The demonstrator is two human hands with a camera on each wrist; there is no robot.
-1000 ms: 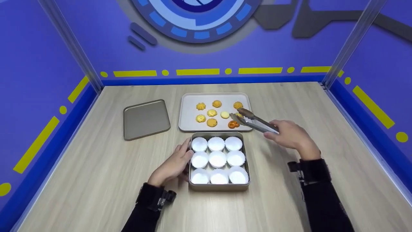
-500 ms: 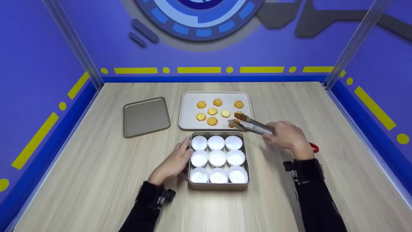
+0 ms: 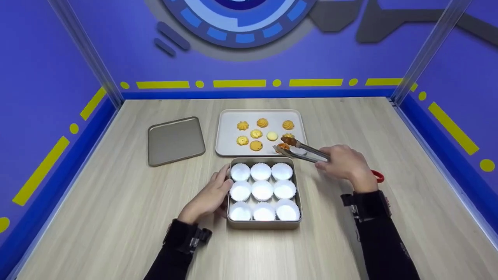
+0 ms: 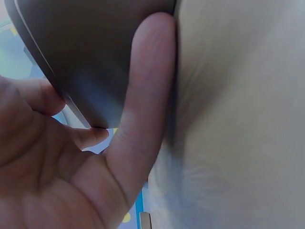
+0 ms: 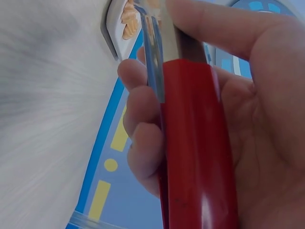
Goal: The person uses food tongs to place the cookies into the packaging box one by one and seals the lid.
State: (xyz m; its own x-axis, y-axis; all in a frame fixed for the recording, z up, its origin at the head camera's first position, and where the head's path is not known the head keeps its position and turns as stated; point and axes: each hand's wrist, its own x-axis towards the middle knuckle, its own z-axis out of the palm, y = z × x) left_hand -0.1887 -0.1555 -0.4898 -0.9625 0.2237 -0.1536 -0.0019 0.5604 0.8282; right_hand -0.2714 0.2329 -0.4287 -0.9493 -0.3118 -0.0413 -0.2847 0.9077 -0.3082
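My right hand (image 3: 344, 163) grips metal tongs (image 3: 311, 151), whose red handle (image 5: 198, 143) fills much of the right wrist view. The tongs' spread tips stand around a pretzel-shaped cookie (image 3: 283, 147) on a pale baking tray (image 3: 225, 134). Whether they touch the cookie I cannot tell. My left hand (image 3: 207, 198) rests against the left side of a square metal tin (image 3: 264, 225). A long straight finger (image 4: 150, 76) lies along the tin's wall by the tabletop in the left wrist view. White paper cups (image 3: 262, 190) stand in rows inside the tin.
Several other cookies lie on the tray, including a pale round one (image 3: 272, 136) and a swirled one (image 3: 288, 125). At the left lies a flat square metal lid (image 3: 176, 140). Blue panels (image 3: 249, 70) bound the wooden table (image 3: 116, 194) at the back and sides.
My right hand has moved slightly left and nearer to me, bringing the tongs' tips down around the pretzel-shaped cookie. The left hand keeps its place on the tin.
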